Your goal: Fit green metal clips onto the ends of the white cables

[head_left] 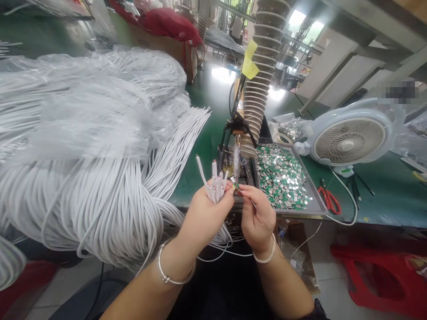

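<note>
My left hand (pixel 207 218) is closed around a bunch of white cables (pixel 216 189), their stripped ends pointing up. At its thumb and fingertips is a small green and metal USB connector (pixel 235 186), partly hidden by the fingers. Beside it, my right hand (pixel 258 218) pinches a thin solder wire (pixel 263 218) that crosses the palm. Directly above the fingertips a soldering iron (pixel 237 153) hangs tip down in a black stand (pixel 238 124). Both hands meet just under the iron's tip, at the table's front edge.
A large heap of white cables (pixel 110 200), partly under clear plastic, covers the left side. Right of the iron stands a grey tray (pixel 318 205) of connectors. Beyond are red-handled scissors (pixel 330 200), a fan (pixel 350 138) and a ribbed duct (pixel 262 75). A red stool (pixel 383 275) stands below.
</note>
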Available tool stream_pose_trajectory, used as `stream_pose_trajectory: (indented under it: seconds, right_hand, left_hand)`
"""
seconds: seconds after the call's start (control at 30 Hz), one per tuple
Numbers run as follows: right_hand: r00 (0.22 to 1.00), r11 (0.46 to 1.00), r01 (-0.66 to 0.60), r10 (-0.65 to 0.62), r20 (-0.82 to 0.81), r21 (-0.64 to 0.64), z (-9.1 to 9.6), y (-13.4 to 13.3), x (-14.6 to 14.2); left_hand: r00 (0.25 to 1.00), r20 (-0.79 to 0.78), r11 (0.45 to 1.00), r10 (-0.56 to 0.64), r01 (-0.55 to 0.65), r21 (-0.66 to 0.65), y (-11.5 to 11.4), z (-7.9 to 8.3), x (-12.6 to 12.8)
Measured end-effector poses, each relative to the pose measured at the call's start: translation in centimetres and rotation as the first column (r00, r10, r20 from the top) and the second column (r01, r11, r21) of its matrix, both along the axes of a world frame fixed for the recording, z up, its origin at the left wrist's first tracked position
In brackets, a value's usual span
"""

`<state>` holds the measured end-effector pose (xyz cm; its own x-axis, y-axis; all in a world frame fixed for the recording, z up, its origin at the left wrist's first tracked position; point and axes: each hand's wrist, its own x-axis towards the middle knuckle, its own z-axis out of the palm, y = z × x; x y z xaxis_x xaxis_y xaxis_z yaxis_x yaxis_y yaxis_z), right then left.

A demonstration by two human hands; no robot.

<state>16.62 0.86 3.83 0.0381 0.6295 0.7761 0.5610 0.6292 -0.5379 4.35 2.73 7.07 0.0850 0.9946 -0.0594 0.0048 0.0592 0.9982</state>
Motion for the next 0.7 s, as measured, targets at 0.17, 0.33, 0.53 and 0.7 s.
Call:
stream_pose_trajectory:
  seconds: [0.17, 0.33, 0.53, 0.7]
  right_hand:
    - [1.0, 1.0, 0.005, -0.005, 0.01, 0.0, 0.1, 0.2, 0.0]
    - [1.0, 1.0, -0.011, 0.011, 0.004, -0.012, 0.0, -0.1, 0.0]
    - [1.0, 0.997, -0.009, 0.009, -0.007, -0.071, -0.3, -0.7, 0.0]
    - [1.0, 0.992, 0.005, -0.002, 0.021, -0.123, -0.8, -1.1, -0.1]
  left_hand:
    - [1.0, 0.016, 1.0, 0.001, -0.001, -0.001, 0.0, 0.0, 0.1]
    - [0.999, 0.04, 1.0, -0.011, 0.012, -0.013, -0.1, -0.5, 0.0]
    - [0.995, 0.047, 0.995, -0.09, 0.092, -0.042, -0.8, -2.0, -0.2]
    - [0.975, 0.016, 0.975, -0.22, 0.22, 0.002, -1.7, -3.2, -0.2]
